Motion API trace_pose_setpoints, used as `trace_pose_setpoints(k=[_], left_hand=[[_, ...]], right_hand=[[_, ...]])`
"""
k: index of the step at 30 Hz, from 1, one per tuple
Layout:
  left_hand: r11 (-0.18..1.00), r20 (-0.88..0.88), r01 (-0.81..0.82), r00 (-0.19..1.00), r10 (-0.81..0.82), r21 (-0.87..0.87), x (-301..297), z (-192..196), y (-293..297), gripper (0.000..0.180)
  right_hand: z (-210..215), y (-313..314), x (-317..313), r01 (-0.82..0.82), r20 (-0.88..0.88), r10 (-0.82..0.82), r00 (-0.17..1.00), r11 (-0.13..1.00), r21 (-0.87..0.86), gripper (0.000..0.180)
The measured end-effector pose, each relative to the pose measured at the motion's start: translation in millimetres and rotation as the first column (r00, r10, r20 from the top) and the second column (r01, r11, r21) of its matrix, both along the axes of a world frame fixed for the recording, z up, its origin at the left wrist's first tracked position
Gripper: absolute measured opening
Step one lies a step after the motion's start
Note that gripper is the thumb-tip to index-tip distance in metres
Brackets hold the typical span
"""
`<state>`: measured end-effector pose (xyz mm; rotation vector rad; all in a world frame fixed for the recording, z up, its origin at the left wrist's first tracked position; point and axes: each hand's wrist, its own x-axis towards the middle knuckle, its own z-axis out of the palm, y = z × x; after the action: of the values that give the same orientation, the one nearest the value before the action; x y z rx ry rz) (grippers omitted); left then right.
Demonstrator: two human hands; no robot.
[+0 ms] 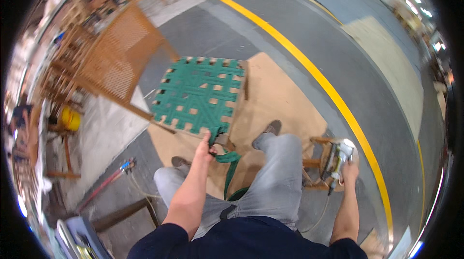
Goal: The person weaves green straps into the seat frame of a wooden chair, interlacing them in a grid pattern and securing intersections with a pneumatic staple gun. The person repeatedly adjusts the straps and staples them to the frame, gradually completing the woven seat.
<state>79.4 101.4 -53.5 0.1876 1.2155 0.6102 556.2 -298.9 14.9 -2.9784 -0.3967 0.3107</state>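
A wooden chair with a cane back (123,41) stands in front of me, its seat crossed by woven green webbing (198,92). My left hand (205,149) is closed on a green webbing strap (232,162) at the seat's near corner. From there the strap's loose length hangs down between my legs. Off to the right, apart from the chair, my right hand (350,171) grips a silver air staple gun (344,151) with a hose (319,218) running from it. The gun is held over a small wooden stool or frame (311,162).
Cardboard (285,94) lies under the chair and my feet. Wooden chair frames (67,65) crowd the left, near a yellow bucket (70,119). A red tool or hose with a blue fitting (127,165) is at lower left. A yellow floor line (299,56) curves along the right.
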Motion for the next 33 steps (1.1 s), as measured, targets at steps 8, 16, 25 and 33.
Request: trace_pose_setpoints(k=[8, 16, 25, 33], left_hand=[[0.995, -0.151, 0.083, 0.984, -0.092, -0.063, -69, 27, -54, 0.032], [0.988, -0.109, 0.092, 0.991, -0.079, 0.123, -121, 40, -89, 0.025], [0.934, 0.028, 0.149, 0.986, -0.167, 0.323, -81, 94, -25, 0.024], [0.916, 0.025, 0.241, 0.965, -0.263, 0.321, -72, 105, -20, 0.02]], right_hand=[[-17, -44, -13, 0.042, -0.046, -0.04, 0.998, 0.998, 0.048, 0.073], [7, -80, 0, 0.189, -0.159, -0.113, 0.981, 0.762, 0.62, 0.071], [82, 176, -163, -0.85, 0.212, 0.919, 0.333, 0.195, 0.489, 0.059], [21, 331, -255, -0.973, 0.095, 0.972, -0.217, -0.223, 0.055, 0.058]])
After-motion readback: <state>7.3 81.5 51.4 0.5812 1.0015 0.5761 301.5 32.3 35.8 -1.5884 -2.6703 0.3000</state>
